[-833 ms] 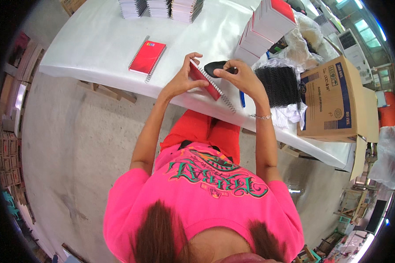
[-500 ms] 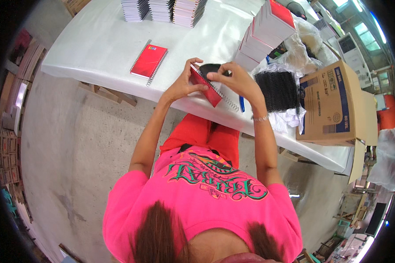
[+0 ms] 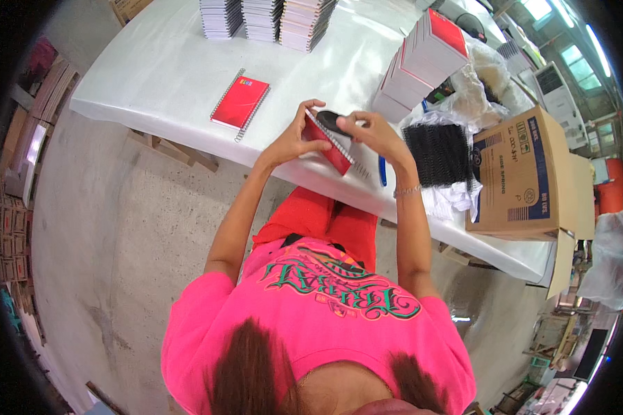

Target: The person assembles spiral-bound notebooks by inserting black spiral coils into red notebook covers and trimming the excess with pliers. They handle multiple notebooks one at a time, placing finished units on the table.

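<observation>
Since a moment ago we have tilted the red notebook (image 3: 327, 143) a little further up over the table's (image 3: 152, 76) near edge. Our left hand (image 3: 294, 138) grips its left side, fingers curled round it; our right hand (image 3: 368, 130) pinches its top by the black coil (image 3: 331, 121). Another red notebook (image 3: 239, 102) lies flat to the left, stacks (image 3: 422, 59) stand behind, and a brown carton with blue panels (image 3: 526, 173) sits right, beside a black coil bundle (image 3: 437, 153)
</observation>
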Available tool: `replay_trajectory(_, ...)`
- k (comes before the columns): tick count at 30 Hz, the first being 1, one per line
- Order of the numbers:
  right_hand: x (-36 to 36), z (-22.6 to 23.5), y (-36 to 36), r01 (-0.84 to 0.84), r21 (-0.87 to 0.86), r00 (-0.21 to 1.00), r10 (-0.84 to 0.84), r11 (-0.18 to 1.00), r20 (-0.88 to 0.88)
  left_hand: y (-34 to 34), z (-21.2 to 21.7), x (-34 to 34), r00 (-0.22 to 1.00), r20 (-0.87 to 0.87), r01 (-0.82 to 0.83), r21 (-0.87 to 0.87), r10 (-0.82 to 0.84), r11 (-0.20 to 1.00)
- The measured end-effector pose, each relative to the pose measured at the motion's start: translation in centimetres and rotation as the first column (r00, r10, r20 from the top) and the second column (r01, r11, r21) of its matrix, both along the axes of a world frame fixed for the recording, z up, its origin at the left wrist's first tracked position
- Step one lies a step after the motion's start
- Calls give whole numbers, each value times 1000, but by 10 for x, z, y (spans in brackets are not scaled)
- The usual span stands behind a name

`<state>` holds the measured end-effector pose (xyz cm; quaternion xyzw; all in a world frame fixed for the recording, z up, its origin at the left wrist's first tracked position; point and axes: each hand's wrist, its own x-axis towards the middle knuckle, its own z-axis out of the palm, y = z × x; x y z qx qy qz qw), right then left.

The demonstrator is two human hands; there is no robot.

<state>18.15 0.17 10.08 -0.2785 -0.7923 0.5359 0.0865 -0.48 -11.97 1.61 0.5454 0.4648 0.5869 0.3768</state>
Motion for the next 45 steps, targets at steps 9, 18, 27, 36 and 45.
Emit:
replay_trajectory(9,-1,-57,22,462,478,874,-292,747,-389,-5,6,25,971,35,-236,-49,238,970)
replay_trajectory(18,73,-91,-32,416,748,847,-519,518,-112,-10,-3,49,868,-62,-488,86,493,869)
replay_trajectory(27,58,-52,-64,704,516,711,-472,489,-522,-16,11,39,753,-263,-555,240,603,797)
replay_trajectory(36,29,-27,-103,623,402,748,-360,671,-558,-31,20,46,754,-397,-556,40,524,830)
replay_trajectory(45,25,-26,-119,612,396,749,-339,685,-570,-38,33,64,860,-88,-504,-1,502,864)
